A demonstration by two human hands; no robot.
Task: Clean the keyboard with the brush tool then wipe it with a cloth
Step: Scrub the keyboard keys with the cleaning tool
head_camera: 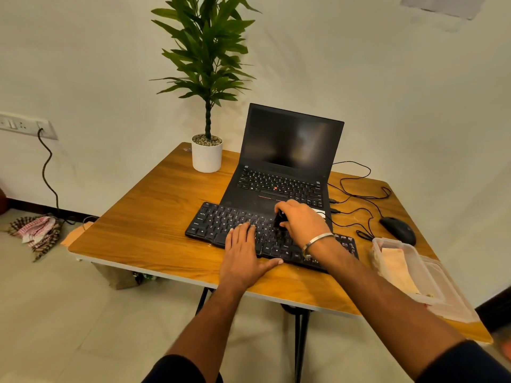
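Left hand [243, 254]: my fingers flat, pressing the black external keyboard [221, 225] down on the wooden table [143, 217].
Right hand [300, 221]: clamped round the small black brush tool [279, 221], mid-keyboard.

The brush tool [279, 220] is mostly hidden inside the right hand [300, 221]; its bristles cannot be made out. The middle keys of the keyboard [215, 221] are covered by both hands. The plastic container [431, 283] contents at lower right are blurred.
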